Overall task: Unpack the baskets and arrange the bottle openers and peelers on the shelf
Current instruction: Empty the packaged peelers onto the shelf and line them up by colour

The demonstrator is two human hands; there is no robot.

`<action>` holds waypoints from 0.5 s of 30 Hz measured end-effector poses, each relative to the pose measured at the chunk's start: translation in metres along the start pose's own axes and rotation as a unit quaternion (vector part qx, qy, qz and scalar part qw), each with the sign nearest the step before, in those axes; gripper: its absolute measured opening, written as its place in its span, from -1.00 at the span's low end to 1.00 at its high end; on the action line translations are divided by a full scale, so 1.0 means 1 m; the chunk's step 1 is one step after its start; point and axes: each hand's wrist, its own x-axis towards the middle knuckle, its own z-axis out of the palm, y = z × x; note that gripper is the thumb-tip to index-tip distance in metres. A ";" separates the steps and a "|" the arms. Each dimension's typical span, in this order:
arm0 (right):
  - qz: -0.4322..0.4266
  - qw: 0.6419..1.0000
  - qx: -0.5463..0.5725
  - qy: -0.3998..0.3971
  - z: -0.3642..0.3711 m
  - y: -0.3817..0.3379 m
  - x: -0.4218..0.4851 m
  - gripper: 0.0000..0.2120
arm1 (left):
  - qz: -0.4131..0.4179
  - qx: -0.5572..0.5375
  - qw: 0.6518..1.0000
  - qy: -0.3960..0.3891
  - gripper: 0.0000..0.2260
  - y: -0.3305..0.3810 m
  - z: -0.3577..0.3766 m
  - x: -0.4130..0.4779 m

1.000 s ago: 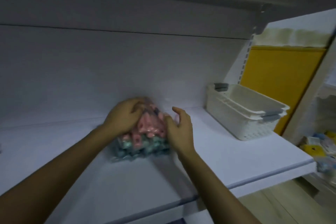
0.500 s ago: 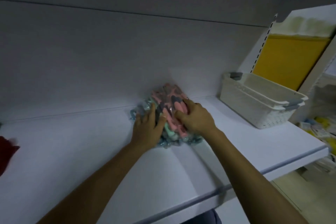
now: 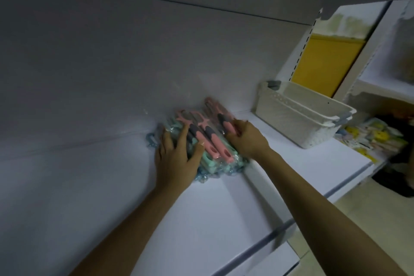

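Head view, left hand (image 3: 174, 159): spread flat, pressing the wrapped peelers (image 3: 208, 141).
Right hand (image 3: 248, 139): fingers curled, pinching a pink handle (image 3: 227, 126).
Peelers: heaped on shelf (image 3: 224, 208) against back wall (image 3: 112, 74).
Baskets (image 3: 300, 119): stacked far right, seemingly emptied; tidying left.

White shelf (image 3: 224, 219) in dim light.
Grey back panel (image 3: 112, 63), slotted upright (image 3: 302, 49) at right, yellow board (image 3: 324, 67) beyond it, pale floor (image 3: 369, 215) below.

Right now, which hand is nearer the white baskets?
Right. The right hand pinches a pink peeler on the side of the pile nearest the white baskets; the left hand lies flat on its far side.
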 end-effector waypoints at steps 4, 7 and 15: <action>0.008 0.999 -0.030 0.021 -0.008 -0.009 0.010 -0.73 | -0.043 -0.062 0.997 -0.024 -0.18 -0.007 0.000 0.004; 0.011 0.999 -0.001 0.054 -0.010 -0.008 0.013 -0.69 | -0.100 -0.141 0.984 -0.047 -0.03 -0.008 -0.003 0.004; -0.129 0.983 -0.003 0.133 -0.006 -0.053 -0.018 -0.59 | -0.068 -0.060 0.993 -0.070 -0.20 -0.011 -0.010 0.009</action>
